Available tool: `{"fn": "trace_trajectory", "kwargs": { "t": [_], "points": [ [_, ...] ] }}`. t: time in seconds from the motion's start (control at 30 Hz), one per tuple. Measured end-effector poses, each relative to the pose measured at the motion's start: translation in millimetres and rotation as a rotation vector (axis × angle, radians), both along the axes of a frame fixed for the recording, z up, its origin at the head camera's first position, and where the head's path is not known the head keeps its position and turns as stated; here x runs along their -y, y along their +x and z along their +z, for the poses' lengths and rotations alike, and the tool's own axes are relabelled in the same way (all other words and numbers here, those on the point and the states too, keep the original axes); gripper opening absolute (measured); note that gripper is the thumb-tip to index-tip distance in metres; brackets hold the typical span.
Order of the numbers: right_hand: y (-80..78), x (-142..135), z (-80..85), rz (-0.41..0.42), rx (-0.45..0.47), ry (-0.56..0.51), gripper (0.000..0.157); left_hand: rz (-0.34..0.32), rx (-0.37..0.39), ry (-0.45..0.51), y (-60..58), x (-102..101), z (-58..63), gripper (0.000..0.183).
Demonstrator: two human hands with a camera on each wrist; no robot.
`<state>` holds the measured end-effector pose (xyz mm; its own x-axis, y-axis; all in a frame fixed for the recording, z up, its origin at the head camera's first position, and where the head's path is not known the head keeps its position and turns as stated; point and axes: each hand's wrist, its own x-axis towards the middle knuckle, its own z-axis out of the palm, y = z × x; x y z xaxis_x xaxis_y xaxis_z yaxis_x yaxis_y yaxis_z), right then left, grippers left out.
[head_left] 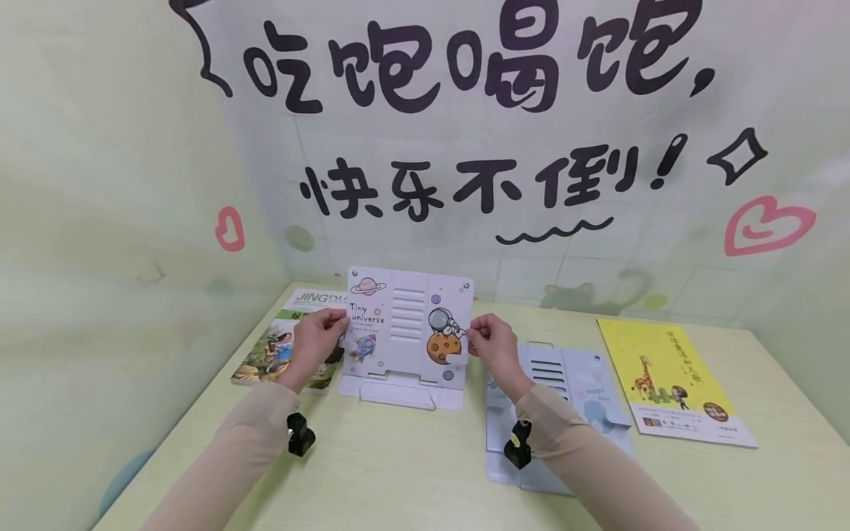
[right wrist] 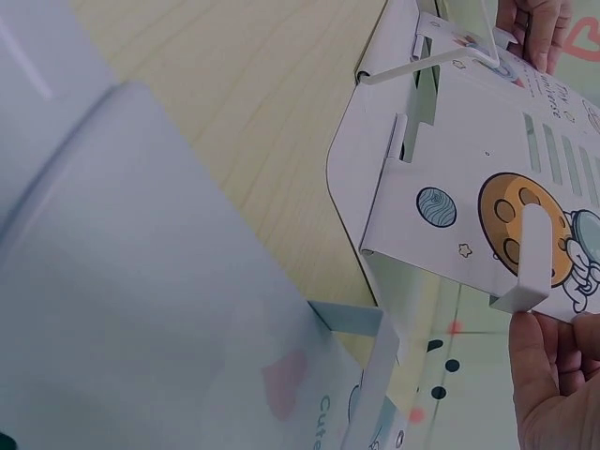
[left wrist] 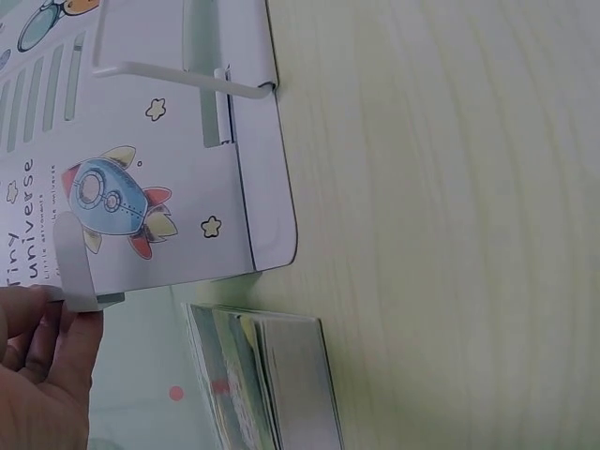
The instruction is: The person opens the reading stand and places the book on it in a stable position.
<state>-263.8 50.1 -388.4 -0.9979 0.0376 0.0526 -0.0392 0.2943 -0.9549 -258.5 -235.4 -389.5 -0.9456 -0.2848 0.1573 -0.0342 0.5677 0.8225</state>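
White rectangular space-print bookstand (head_left: pixel 408 358), probably coated sheet metal: panel raised, base apparently on pale wood-grain table (head_left: pixel 398 472). Left hand (head_left: pixel 315 341) and right hand (head_left: pixel 495 345) pinch 2 side edges. Likely light, stiff, slightly slippery; grip edges, spare 2 thin white clips (right wrist: pixel 535 246).

Back wall (head_left: pixel 398 136): pale, printed with two rows of black Chinese lettering (head_left: pixel 488 184); wavy line (head_left: pixel 555 232) beneath. Pink heart outlines at left (head_left: pixel 230 228) and right (head_left: pixel 769 226). Faint cat shape (head_left: pixel 571 296) low down. Left wall (head_left: pixel 119 221): pale, largely plain. Tabletop (head_left: pixel 412 472): light, wood-grained, bounded by walls at back and sides. Lighting: bright, diffuse; source out of view.
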Motion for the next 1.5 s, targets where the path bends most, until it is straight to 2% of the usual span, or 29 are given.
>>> {"fn": "trace_trajectory", "kwargs": {
  "t": [0.37,0.57,0.67,0.8,0.87,0.93,1.03,1.13,1.23,1.3,1.5],
  "points": [
    [1.6,4.9,-3.4,0.009,0.014,-0.02,0.008,0.008,-0.002,0.0,3.0,3.2,-2.1,0.024],
    [4.6,6.8,-6.8,-0.013,0.021,-0.057,0.016,-0.026,-0.003,-0.022,5.0,8.7,-3.2,0.025],
    [13.0,11.3,-6.4,-0.05,-0.04,-0.094,0.023,-0.058,-0.013,-0.078,7.6,18.5,-4.7,0.028],
    [31.8,24.7,-0.2,-0.091,-0.209,-0.215,0.023,-0.078,-0.02,-0.146,13.4,42.3,-4.1,0.032],
    [41.6,34.3,4.1,-0.078,-0.287,-0.289,0.021,-0.082,-0.007,-0.157,17.3,57.2,-3.2,0.034],
    [51.0,45.0,7.4,-0.031,-0.332,-0.335,0.019,-0.075,0.013,-0.174,22.3,71.3,-1.9,0.037],
    [65.0,62.9,9.3,0.095,-0.292,-0.329,0.019,-0.06,0.042,-0.207,29.2,90.3,-0.8,0.04],
    [78.5,84.5,5.1,0.256,-0.17,-0.27,0.022,-0.033,0.072,-0.248,33.9,105.9,-1.3,0.041],
    [87.9,109.9,-2.7,0.357,-0.07,-0.23,0.024,-0.008,0.101,-0.272,35.9,117.8,-3.4,0.042],
    [91.3,126.8,-8.2,0.385,-0.028,-0.229,0.025,-0.003,0.122,-0.284,36.9,123.3,-4.6,0.045],
    [93.7,169.4,-24.4,0.387,0.091,-0.31,0.036,-0.024,0.213,-0.288,39.7,133.1,-8.3,0.054]
  ]
}}
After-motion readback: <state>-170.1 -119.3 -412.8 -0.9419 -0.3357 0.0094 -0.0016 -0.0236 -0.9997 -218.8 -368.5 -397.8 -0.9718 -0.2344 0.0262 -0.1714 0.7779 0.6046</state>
